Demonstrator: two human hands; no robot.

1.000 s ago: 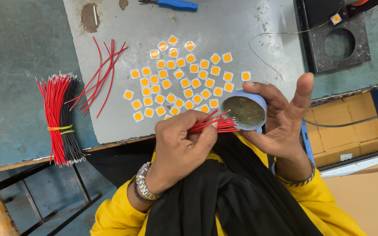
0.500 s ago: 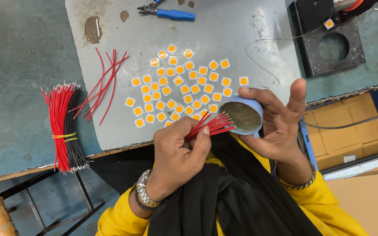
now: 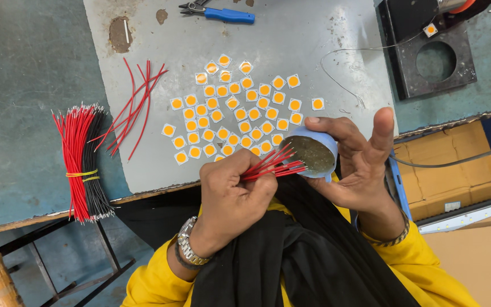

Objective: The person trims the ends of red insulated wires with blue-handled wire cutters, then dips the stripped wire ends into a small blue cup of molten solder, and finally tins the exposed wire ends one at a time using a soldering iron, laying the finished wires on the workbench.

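Head view: my left hand [image 3: 231,196] pinches one bunch of red wires [image 3: 274,165], tips at the one blue tin [image 3: 312,153] clasped in my right hand [image 3: 365,165]; beyond, some forty square chips [image 3: 237,111], one bundle [image 3: 80,162], one pliers [image 3: 217,11].

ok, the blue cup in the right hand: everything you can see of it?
The small blue round container looks like plastic, shallow, with no lid and a thin rim. It holds a dull greenish-brown paste-like fill across its whole mouth. It is tilted, mouth turned toward the left hand, held off the table edge. The right hand cradles it from behind, fingers over the top rim. The tips of the red wires pinched in the left hand reach its mouth.
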